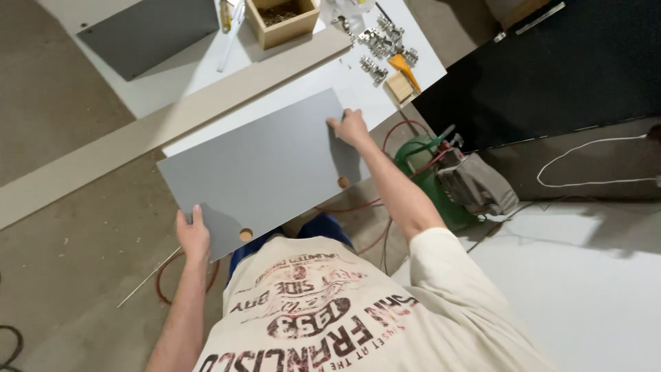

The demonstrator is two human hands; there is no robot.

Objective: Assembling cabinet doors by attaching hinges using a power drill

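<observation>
At the far left a dark grey panel lies on the white surface, well apart from the work, and a long pale board strip runs diagonally across the surface's near edge. The left hand grips the near left corner of a light grey cabinet door panel, fingers on top of the face and the thumb wrapped at the edge, so it is closed on the panel. Just beside that hand, on the panel's near edge, is a round hinge cup hole; a second one sits further right on the same edge. The panel's long axis runs from lower left up to upper right, its far part overlapping the surface and its near part held over the concrete floor. The right hand clasps the far right corner, arm stretched out, so the panel is held between both hands; the left one is nearer the body. Beyond the right hand lie a wooden box, a cluster of metal hinges and a small wood block. On the floor to the right stand a green machine with a red hose.
</observation>
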